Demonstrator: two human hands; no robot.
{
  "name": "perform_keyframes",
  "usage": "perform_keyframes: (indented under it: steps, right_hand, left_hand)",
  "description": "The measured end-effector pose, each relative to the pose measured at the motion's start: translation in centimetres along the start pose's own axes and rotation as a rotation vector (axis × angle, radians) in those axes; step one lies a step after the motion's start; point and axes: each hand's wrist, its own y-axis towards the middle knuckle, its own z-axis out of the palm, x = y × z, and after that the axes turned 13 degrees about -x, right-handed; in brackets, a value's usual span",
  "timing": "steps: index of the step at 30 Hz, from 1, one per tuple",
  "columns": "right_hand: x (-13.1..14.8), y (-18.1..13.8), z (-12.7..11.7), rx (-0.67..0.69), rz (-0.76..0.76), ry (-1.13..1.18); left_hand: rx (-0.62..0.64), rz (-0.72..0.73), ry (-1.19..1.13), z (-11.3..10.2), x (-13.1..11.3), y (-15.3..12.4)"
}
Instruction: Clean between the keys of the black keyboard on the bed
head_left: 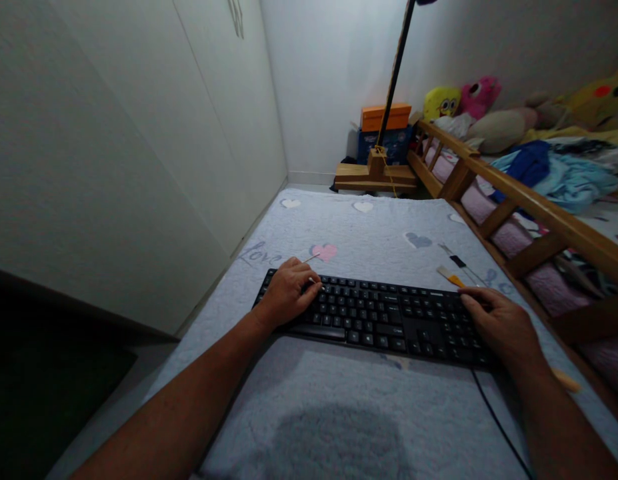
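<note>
A black keyboard lies across the light blue quilted cover. Over its left end, my left hand is closed in a pinch on a thin white stick that looks like a cotton swab, its tip by the upper keys. Another thin white stick sticks out beyond the knuckles; whether the two are one piece I cannot tell. My right hand grips the keyboard's right end, thumb and fingers at the far corner. Just beyond it lie a small flat brush with an orange handle and a slim tool with a black band.
A cable runs from the keyboard towards me. An orange-tan object lies beside my right wrist. Along the right stands a wooden bed rail, with clothes and plush toys behind. White cabinet doors rise on the left; a wooden stand is at the back.
</note>
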Motion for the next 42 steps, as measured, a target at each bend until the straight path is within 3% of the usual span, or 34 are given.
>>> perform_keyframes:
  steps: [9, 19, 29, 42]
  right_hand:
    - [-0.4, 0.0, 0.2, -0.023, -0.039, 0.002]
    - [-0.2, 0.1, 0.2, -0.002, 0.018, 0.002]
    - [-0.1, 0.0, 0.2, -0.002, 0.008, -0.005]
    - [0.1, 0.1, 0.0, 0.014, 0.037, -0.007]
  left_hand:
    - [-0.017, 0.015, 0.031, 0.3, 0.2, 0.0]
    - [-0.023, -0.009, 0.004, 0.7, 0.0, 0.3]
    - [-0.029, 0.057, 0.003, 1.6, -0.3, 0.3]
    - [-0.008, 0.082, -0.015, 1.0, -0.8, 0.2]
